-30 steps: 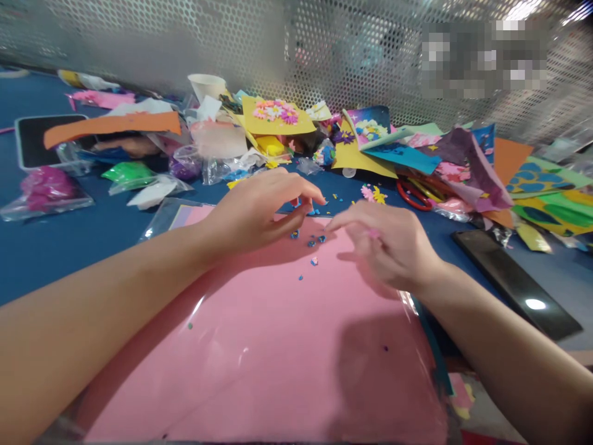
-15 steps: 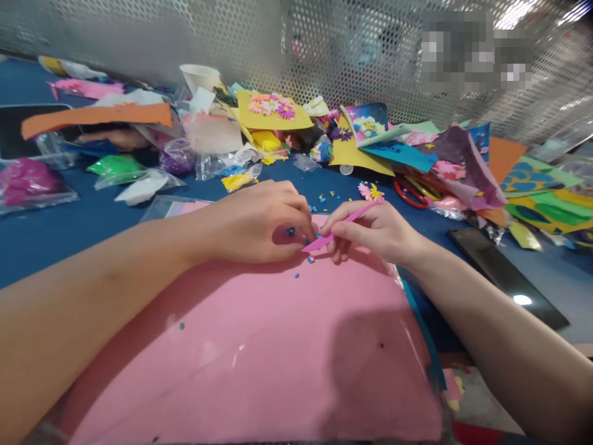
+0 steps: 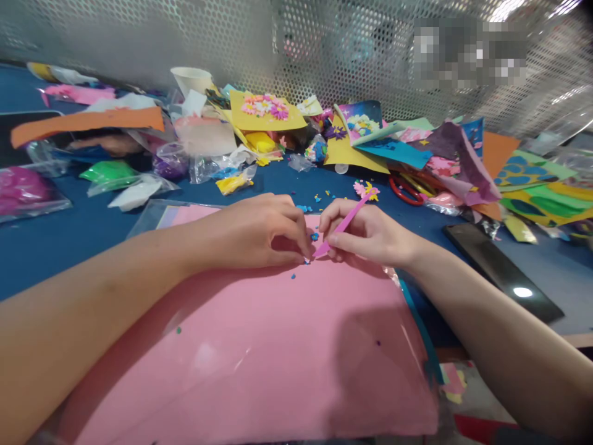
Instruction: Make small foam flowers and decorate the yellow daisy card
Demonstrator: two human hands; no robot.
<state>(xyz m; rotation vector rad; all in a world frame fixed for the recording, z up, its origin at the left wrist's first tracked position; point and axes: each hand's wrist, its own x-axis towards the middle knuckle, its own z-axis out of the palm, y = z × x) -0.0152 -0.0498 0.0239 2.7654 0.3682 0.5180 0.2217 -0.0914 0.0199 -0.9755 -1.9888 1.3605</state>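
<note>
My left hand [image 3: 273, 233] rests on the pink mat [image 3: 241, 346], thumb and fingertips pinched together. A tiny pale-blue bit [image 3: 306, 261] shows at those fingertips, but I cannot tell whether they grip it. My right hand [image 3: 370, 233] holds a slim pink plastic clay knife [image 3: 346, 224] like a pen, its blade tip pointing down to the left, close to the left fingertips. Between the hands lies a small blue clay piece [image 3: 315, 237]. More blue crumbs [image 3: 303, 209] lie just beyond the mat's far edge, and a single blue crumb [image 3: 293, 276] sits nearer me.
Bagged clay, such as green [image 3: 110, 172] and magenta [image 3: 23, 190], lines the back left. Behind my hands are a white cup [image 3: 191, 80], a yellow card with clay flowers [image 3: 266, 114] and red-handled scissors [image 3: 404, 190]. A dark phone [image 3: 503, 272] lies right of my forearm.
The knife has tilted steeper, and its tip has drawn back slightly right from my left hand. The blue flower seen inside my left hand's curl no longer shows there. The view has shifted a little.
</note>
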